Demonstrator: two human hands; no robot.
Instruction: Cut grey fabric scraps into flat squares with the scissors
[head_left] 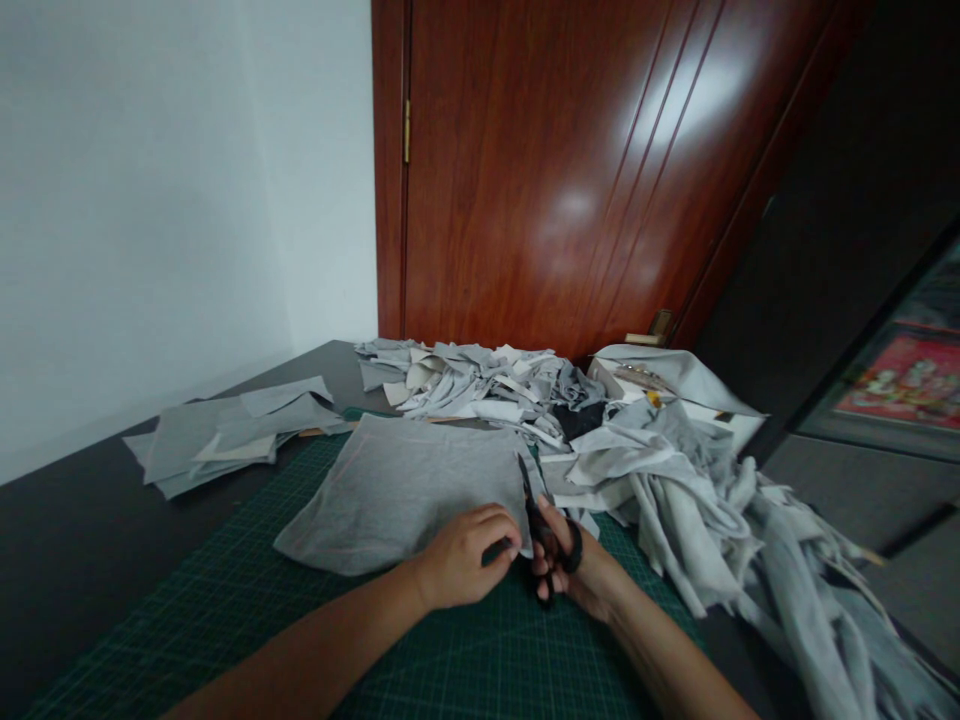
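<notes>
A piece of grey fabric with faint pinkish lines lies flat in front of me. My right hand grips black-handled scissors, fingers through the loops. Their dark blades point away from me, along the fabric's right edge; whether the blades are apart is hard to see. Just left of the scissors, my left hand is at the fabric's near edge. Its fingers are curled, with thumb and fingertips close together. Anything pinched between them is too small to make out.
Under the fabric is a green cutting mat. Cut grey pieces lie at left. Fabric scraps are heaped at the back, by a wooden door. At right are crumpled grey cloth and a white box.
</notes>
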